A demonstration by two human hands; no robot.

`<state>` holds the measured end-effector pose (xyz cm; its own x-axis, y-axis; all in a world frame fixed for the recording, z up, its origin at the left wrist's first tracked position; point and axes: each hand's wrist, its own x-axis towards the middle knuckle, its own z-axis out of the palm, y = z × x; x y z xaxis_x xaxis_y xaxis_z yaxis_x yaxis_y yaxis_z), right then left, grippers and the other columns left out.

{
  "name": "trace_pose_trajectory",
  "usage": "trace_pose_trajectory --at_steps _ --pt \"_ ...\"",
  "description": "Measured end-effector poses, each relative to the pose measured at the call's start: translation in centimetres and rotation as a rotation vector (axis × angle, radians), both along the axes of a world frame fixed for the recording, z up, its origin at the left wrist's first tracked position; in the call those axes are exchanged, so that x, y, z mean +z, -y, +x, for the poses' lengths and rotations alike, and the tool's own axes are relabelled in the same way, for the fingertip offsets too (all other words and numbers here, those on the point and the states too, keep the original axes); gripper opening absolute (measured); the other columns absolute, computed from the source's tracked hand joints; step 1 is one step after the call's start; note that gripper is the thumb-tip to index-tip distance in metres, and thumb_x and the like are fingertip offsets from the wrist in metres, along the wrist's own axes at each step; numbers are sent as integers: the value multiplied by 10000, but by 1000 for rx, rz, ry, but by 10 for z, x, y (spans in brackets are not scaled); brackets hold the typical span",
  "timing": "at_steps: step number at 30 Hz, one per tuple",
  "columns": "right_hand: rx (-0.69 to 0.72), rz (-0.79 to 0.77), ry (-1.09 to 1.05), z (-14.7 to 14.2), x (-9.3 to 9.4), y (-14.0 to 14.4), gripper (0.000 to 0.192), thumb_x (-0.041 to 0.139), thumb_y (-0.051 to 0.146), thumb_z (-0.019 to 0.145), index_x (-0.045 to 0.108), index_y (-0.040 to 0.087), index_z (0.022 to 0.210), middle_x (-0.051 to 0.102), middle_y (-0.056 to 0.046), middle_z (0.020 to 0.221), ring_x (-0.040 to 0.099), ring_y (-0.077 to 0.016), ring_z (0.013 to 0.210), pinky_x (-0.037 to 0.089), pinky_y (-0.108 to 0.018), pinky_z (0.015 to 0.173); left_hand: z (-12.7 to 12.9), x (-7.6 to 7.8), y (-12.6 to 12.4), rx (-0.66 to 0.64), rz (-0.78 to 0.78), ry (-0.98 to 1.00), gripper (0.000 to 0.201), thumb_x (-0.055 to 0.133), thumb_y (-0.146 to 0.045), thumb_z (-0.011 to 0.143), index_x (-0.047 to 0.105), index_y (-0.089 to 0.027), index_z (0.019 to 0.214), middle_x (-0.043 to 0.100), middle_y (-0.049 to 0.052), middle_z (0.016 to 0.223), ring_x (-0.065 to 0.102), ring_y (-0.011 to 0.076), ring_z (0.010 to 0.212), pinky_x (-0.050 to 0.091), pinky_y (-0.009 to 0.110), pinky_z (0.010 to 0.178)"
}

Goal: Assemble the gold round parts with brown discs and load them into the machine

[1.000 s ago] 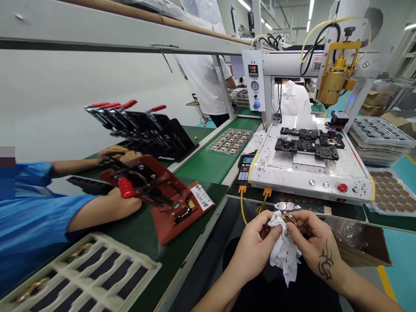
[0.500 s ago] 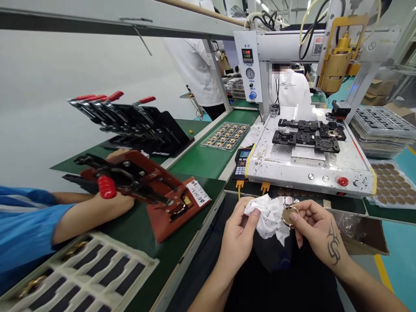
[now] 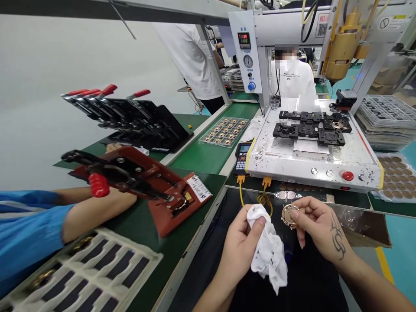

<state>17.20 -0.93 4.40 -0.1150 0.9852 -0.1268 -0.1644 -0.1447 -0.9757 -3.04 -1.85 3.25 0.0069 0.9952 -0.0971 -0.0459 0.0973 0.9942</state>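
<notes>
White cloth (image 3: 270,255), crumpled and dark-specked, hangs from my left hand (image 3: 238,242), pinched between thumb and bent fingers, its lower end loose over the dark-clothed lap (image 3: 308,281). My right hand (image 3: 313,219) grips the round gold-rimmed piece (image 3: 287,215) at one side, thumb on its face, the fingers behind it partly hidden; piece and cloth stand apart, a gap between them.

Principal hazard, as I judge it: the gold-rimmed piece slips, since one small pinch bears it with no worktop beneath, and it drops to the lap or past it. Second: the thumb smudges the face it presses. Third: the cloth, if brought across, snags on the projections of the rim or leaves specks behind.

Edges: beyond the hands lie flat silver discs (image 3: 283,195) and a yellow cable (image 3: 242,194), which could catch a knuckle should I reach forward; the brown box (image 3: 378,232) sits close by the right wrist. To the left, the slanting bench edge (image 3: 191,246) limits the elbow. Freest room, I judge, is above the lap.
</notes>
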Motion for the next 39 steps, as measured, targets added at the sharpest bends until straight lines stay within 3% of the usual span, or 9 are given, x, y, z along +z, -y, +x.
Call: trace_pose_trajectory --at_steps 5,9,17,22,27,30,34,37,39 --pt "12 4 -2 0 -5 0 395 811 537 906 692 172 999 725 -18 766 563 -78 436 489 -201 413 8 4 0 -29 -50 82 405 785 -550 873 598 -192 868 522 -56 689 438 95 583 386 185 540" --pt "19 16 34 -2 -5 2 373 788 534 928 687 186 1019 681 10 741 551 -77 458 479 -199 432 16 8 -4 -50 -85 128 345 854 -426 805 675 -190 982 650 -18 783 559 123 657 458 204 607" --pt "31 42 135 -5 -11 8 371 768 542 938 703 181 997 637 22 689 538 -86 482 470 -202 444 16 5 -15 -126 -103 -15 307 790 -454 848 707 -159 831 637 -7 694 552 134 617 436 217 560" --pt "96 -22 97 -4 -14 6 415 753 576 939 711 166 987 690 -4 699 546 -88 446 481 -220 442 2 -2 -24 84 -1 -160 356 738 -518 875 691 -165 849 625 -12 688 542 140 592 412 222 537" --pt "46 -21 65 3 -15 4 454 777 600 911 709 161 998 738 -41 804 559 -86 458 489 -223 441 -42 -8 -37 378 189 -480 341 615 -535 961 669 -198 963 711 36 845 663 231 781 508 295 701" --pt "8 -12 86 15 -23 6 446 782 596 912 718 167 1018 698 -18 762 553 -87 450 465 -213 429 -78 0 -65 608 285 -665 284 576 -496 996 639 -220 972 720 57 916 682 273 892 517 335 799" --pt "-21 -39 138 37 -41 13 494 792 648 871 752 171 994 702 -40 762 533 -108 437 460 -241 396 -113 30 -141 818 467 -618 180 666 -365 960 619 -206 1029 725 65 991 694 274 958 535 343 898" --pt "-114 -85 167 51 -54 19 558 806 709 815 781 173 966 692 -43 701 504 -120 418 443 -256 378 -117 58 -213 857 590 -514 184 627 -302 1005 579 -179 1132 712 98 1128 684 252 1069 518 321 984" --pt "-197 -92 166 58 -59 22 587 823 734 773 794 174 946 676 -39 649 475 -115 402 415 -251 374 -103 72 -257 819 567 -474 196 531 -280 1069 533 -157 1221 681 135 1243 660 235 1157 489 302 1039"
